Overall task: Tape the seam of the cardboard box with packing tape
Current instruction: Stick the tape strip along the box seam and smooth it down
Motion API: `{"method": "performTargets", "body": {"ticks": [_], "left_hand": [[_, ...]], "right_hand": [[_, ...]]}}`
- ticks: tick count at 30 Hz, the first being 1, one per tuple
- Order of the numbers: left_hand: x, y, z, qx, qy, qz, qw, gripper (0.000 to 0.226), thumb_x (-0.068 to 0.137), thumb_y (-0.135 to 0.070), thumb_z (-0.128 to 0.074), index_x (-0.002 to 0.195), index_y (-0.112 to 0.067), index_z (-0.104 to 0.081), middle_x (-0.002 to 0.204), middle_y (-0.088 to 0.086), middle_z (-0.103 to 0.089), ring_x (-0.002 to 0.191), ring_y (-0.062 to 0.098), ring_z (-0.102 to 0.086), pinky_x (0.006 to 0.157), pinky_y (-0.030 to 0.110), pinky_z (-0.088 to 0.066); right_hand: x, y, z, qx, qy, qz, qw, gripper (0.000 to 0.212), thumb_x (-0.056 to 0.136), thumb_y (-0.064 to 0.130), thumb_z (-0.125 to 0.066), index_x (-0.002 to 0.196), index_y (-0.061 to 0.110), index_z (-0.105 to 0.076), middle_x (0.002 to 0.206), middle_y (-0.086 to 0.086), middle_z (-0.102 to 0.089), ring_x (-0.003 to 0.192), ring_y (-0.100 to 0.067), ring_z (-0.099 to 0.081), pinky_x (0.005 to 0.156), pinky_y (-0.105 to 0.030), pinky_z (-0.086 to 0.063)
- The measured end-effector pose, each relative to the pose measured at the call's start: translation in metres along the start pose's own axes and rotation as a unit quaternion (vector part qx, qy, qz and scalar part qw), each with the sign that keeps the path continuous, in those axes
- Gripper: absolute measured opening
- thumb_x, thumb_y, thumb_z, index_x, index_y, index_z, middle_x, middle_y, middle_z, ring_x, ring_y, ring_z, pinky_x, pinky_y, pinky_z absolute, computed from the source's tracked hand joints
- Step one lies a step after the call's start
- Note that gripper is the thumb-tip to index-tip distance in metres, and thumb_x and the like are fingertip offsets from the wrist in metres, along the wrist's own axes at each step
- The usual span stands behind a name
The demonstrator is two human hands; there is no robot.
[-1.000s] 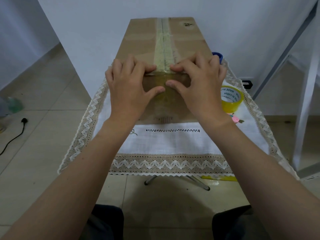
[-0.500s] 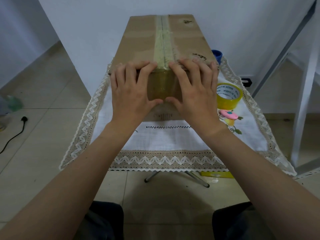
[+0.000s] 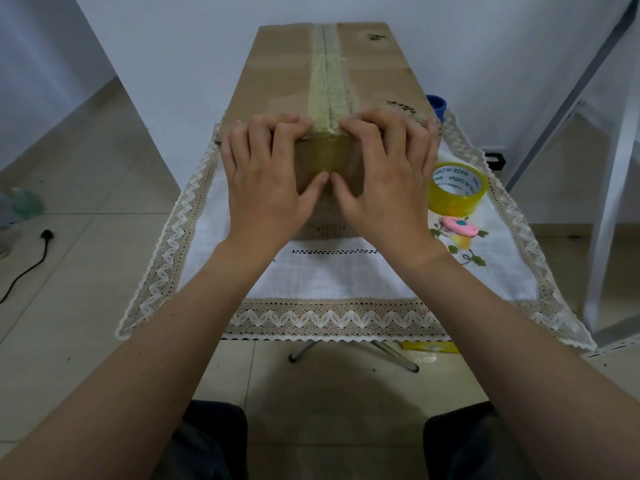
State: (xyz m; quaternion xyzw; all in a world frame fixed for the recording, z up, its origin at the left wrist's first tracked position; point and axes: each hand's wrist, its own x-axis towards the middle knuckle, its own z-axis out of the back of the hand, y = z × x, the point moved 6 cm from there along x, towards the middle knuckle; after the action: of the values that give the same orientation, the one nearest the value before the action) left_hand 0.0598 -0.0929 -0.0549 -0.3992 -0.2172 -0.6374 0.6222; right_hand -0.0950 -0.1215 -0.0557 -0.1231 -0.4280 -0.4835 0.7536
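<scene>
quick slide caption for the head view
The left hand and right hand press the tape strip over the near edge of the cardboard box; tape roll beside it.

Legible txt: 1 item only.
"MADE IN CHINA" repeats round inner core of yellow tape roll (image 3: 450, 204); dark marks on box (image 3: 284, 81) top unreadable.

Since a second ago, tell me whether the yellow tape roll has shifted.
No. The tape roll still sits beside the right lace border of the tablecloth.

A lace-trimmed white tablecloth (image 3: 329, 278) is covering a metal-legged table (image 3: 398, 358), carrying a cardboard box (image 3: 277, 74), a packing tape roll (image 3: 450, 204) and a pink cutter (image 3: 457, 226).
</scene>
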Motion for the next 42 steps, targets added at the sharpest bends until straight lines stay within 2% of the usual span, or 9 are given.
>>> {"method": "performTargets", "body": {"ticks": [6, 12, 16, 25, 27, 31, 33, 37, 42], "left_hand": [[-0.004, 0.002, -0.005, 0.019, -0.001, -0.016, 1.0, 0.075, 0.072, -0.051, -0.079, 0.134, -0.016, -0.056, 0.133, 0.011, -0.058, 0.126, 0.034, -0.046, 0.117, 0.06, -0.031], [-0.007, 0.006, -0.006, 0.031, -0.007, -0.038, 0.999, 0.089, 0.067, -0.052, -0.087, 0.14, -0.014, -0.053, 0.137, 0.012, -0.058, 0.129, 0.027, -0.034, 0.119, 0.062, -0.029], [-0.008, 0.008, -0.006, 0.051, 0.008, -0.057, 0.997, 0.099, 0.063, -0.054, -0.089, 0.145, -0.016, -0.048, 0.142, 0.012, -0.055, 0.132, 0.027, -0.032, 0.123, 0.058, -0.023], [-0.01, 0.008, -0.005, 0.096, 0.031, -0.086, 0.991, 0.127, 0.046, -0.059, -0.094, 0.152, -0.02, -0.037, 0.147, 0.012, -0.048, 0.135, 0.029, -0.03, 0.125, 0.055, -0.02], [-0.008, 0.008, -0.006, 0.088, 0.03, -0.081, 0.992, 0.119, 0.051, -0.062, -0.091, 0.15, -0.02, -0.041, 0.145, 0.011, -0.051, 0.134, 0.03, -0.035, 0.123, 0.055, -0.023], [0.001, 0.009, 0.003, 0.015, -0.005, -0.032, 0.999, 0.052, 0.091, -0.06, -0.066, 0.132, -0.027, -0.062, 0.131, 0.002, -0.062, 0.121, 0.034, -0.053, 0.112, 0.05, -0.032], [0.007, 0.008, 0.006, -0.011, -0.019, 0.006, 1.0, 0.036, 0.099, -0.056, -0.057, 0.12, -0.03, -0.068, 0.12, -0.002, -0.064, 0.114, 0.032, -0.055, 0.104, 0.047, -0.033], [0.015, 0.003, 0.006, -0.01, -0.045, 0.05, 0.998, 0.038, 0.097, -0.061, -0.057, 0.105, -0.027, -0.072, 0.107, -0.004, -0.065, 0.107, 0.03, -0.056, 0.095, 0.044, -0.034], [0.008, 0.007, 0.004, 0.003, -0.03, -0.001, 1.0, 0.048, 0.088, -0.066, -0.065, 0.117, -0.029, -0.071, 0.112, 0.0, -0.065, 0.107, 0.034, -0.057, 0.095, 0.043, -0.032]], "right_hand": [[-0.001, 0.0, -0.003, -0.022, 0.011, 0.017, 1.0, 0.064, 0.08, 0.04, -0.07, 0.141, 0.025, -0.056, 0.143, -0.003, -0.054, 0.14, -0.034, -0.044, 0.127, -0.057, -0.007], [-0.006, -0.005, -0.003, -0.059, 0.029, 0.052, 0.997, 0.074, 0.082, 0.047, -0.069, 0.15, 0.028, -0.047, 0.151, 0.001, -0.05, 0.145, -0.031, -0.039, 0.127, -0.058, -0.011], [-0.008, -0.009, -0.004, -0.074, 0.037, 0.07, 0.994, 0.082, 0.083, 0.051, -0.072, 0.155, 0.028, -0.041, 0.154, 0.0, -0.047, 0.146, -0.031, -0.038, 0.127, -0.058, -0.011], [-0.012, -0.014, -0.01, -0.112, 0.058, 0.085, 0.988, 0.12, 0.06, 0.058, -0.089, 0.16, 0.027, -0.028, 0.159, -0.006, -0.04, 0.15, -0.033, -0.03, 0.126, -0.062, -0.01], [-0.01, -0.014, -0.009, -0.091, 0.048, 0.08, 0.991, 0.111, 0.064, 0.065, -0.084, 0.157, 0.028, -0.034, 0.156, -0.005, -0.044, 0.147, -0.031, -0.032, 0.127, -0.061, -0.011], [0.009, -0.017, 0.003, 0.006, -0.01, 0.013, 1.0, 0.057, 0.087, 0.072, -0.061, 0.131, 0.036, -0.064, 0.132, -0.002, -0.058, 0.127, -0.03, -0.045, 0.115, -0.049, -0.029], [0.024, -0.023, 0.005, 0.042, -0.015, -0.054, 0.998, 0.045, 0.089, 0.073, -0.057, 0.115, 0.038, -0.07, 0.122, 0.0, -0.058, 0.12, -0.03, -0.049, 0.105, -0.046, -0.033], [0.032, -0.023, 0.002, 0.012, -0.007, -0.088, 0.996, 0.051, 0.085, 0.079, -0.054, 0.108, 0.036, -0.068, 0.119, 0.001, -0.056, 0.118, -0.028, -0.049, 0.099, -0.045, -0.034], [0.019, -0.022, -0.002, -0.014, 0.002, -0.036, 0.999, 0.062, 0.081, 0.078, -0.062, 0.122, 0.032, -0.063, 0.128, -0.005, -0.055, 0.121, -0.031, -0.046, 0.105, -0.046, -0.032]]}}
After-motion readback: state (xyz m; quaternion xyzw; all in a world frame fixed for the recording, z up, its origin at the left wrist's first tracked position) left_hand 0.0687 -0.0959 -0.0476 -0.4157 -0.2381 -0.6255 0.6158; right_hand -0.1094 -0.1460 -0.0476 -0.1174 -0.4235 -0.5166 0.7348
